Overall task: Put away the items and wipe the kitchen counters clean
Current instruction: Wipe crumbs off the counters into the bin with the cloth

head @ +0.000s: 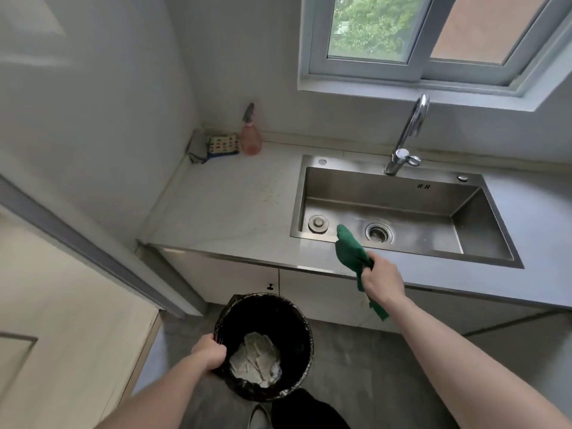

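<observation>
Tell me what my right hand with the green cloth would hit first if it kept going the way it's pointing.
Probably the sink: the right hand aims the green cloth forward over its near rim, toward the basin floor by the drain. Depth is hard to judge.

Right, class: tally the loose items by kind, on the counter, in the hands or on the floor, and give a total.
Cloths: 2, green cloth, grey cloth
Sponges: 1, sponge
Spray bottles: 1, spray bottle
Bins: 1, bin
Total: 5

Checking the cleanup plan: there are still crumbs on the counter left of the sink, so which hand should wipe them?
The right hand. It already grips the green cloth at the counter edge, while the left hand holds the bin rim below.
</observation>
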### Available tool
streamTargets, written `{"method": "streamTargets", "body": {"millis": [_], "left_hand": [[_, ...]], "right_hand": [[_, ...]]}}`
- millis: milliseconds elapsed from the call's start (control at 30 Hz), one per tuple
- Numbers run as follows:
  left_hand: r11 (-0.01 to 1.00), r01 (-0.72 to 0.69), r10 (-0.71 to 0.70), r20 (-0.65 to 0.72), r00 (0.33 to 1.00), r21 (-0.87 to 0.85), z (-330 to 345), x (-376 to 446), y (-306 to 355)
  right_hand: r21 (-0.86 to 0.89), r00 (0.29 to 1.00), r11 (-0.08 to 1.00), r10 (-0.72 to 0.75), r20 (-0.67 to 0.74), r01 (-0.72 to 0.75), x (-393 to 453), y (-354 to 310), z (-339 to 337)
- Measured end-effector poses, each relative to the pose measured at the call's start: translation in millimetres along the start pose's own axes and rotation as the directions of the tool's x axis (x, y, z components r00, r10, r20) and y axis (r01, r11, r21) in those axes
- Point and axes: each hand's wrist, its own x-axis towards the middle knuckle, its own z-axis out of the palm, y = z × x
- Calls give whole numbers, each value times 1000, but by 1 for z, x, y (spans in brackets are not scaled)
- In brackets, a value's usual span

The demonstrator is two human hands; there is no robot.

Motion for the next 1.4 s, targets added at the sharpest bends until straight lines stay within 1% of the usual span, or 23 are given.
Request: {"method": "streamTargets", "body": {"millis": [133,233,333,433,533,600,700,900,1033,1233,1400], "left_hand": [[1000,5,-6,-43,999,-16,-15,-10,22],[999,34,-36,-45,998,-42,-20,15,23],[997,50,-53,-39,998,-61,-20,56,15],[993,61,-64,-35,997,-98,-21,68,17],[982,98,-104,-30,994,-162,-23,72,20],[975,122,-126,-14,992,-184,-20,83,15],[969,130,-130,11,991,-208,-18,103,7],[958,140,-132,51,990,-249,-34,79,31],[950,156,-136,93,986,-270,-41,84,32],[954,133,-106,114,988,-270,-65,49,59],[960,113,-80,136,987,-255,-76,39,68]], "right_hand": [[-10,999,1000,-8,-46,7,57,-25,10],[-30,999,1000,4,-44,-6,93,-40,26],[-71,999,997,15,45,-12,116,-46,49],[-113,985,994,5,173,15,123,-51,74],[-207,973,978,34,228,14,126,-61,91],[-203,971,979,27,236,22,124,-67,98],[-235,965,966,-46,258,109,113,-77,112],[-363,962,906,-140,234,220,95,-81,132],[-359,961,900,-181,209,247,89,-85,139],[-281,965,930,-188,184,235,77,-93,150],[-274,947,919,-226,226,285,56,-105,158]]}}
